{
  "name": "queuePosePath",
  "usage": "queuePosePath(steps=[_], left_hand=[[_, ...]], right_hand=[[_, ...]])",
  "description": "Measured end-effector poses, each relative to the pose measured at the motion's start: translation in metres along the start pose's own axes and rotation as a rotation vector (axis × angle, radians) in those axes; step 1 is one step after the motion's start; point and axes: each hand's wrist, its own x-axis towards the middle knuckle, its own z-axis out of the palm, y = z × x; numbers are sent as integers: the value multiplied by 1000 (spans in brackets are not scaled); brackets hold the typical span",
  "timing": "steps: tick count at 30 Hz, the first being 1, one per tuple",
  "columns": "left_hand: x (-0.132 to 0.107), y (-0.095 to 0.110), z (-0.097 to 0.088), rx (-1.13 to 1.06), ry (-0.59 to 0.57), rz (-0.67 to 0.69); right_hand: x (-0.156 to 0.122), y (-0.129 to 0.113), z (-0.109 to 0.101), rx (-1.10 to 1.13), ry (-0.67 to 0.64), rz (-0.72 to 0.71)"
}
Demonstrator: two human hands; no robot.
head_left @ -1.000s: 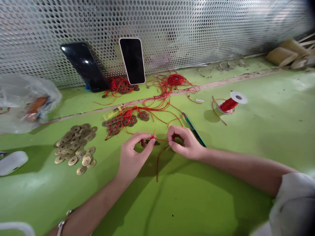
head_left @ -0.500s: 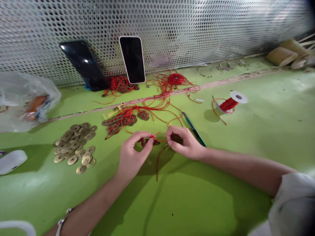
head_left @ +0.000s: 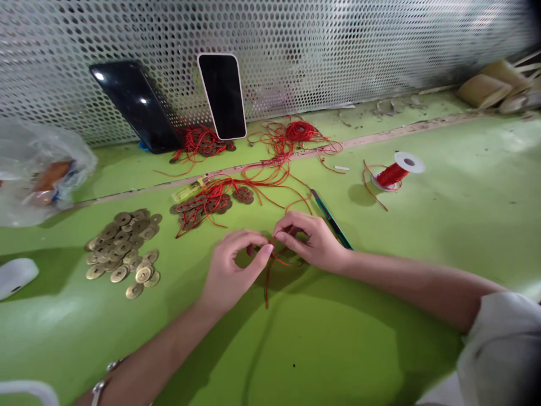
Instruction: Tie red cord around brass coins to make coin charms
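Observation:
Between my hands runs a thin red cord, looping below the fingers, with a loose end hanging toward the table. My left hand pinches the cord between thumb and forefinger. Close against it, my right hand has its thumb and forefinger closed on the cord too. Whatever coin lies behind the fingers is hidden. Just beyond my hands is a bundle of coins tied with red cord. A heap of loose brass coins lies to the left.
A green utility knife lies beside my right hand. Farther right stands a spool of red cord. A yellow lighter touches the bundle. Two phones, one black, one white-edged, lean on the perforated metal panel. A plastic bag sits left.
My right hand has moved left, up against my left fingertips. The cord, stretched between the hands before, now sags in a loop. The coin seen by my left fingers is now hidden.

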Motion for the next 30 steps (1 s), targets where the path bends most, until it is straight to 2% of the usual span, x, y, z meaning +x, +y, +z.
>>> queuePosePath(steps=[6, 14, 18, 21, 26, 30], left_hand=[[1, 1, 1, 1, -25, 3], [3, -5, -2, -201, -23, -18], [5, -11, -5, -304, -7, -29], [5, -17, -4, -375, -18, -48], [4, -20, -3, -467, -110, -105], [4, -19, -3, -510, -169, -106]], right_hand=[[-1, -1, 0, 19, 20, -36], [-1, -1, -1, 237, -21, 87], [0, 0, 0, 170, -126, 41], [1, -1, -1, 104, -157, 12], [3, -2, -2, 74, -155, -8], [3, -3, -2, 76, -170, -98]])
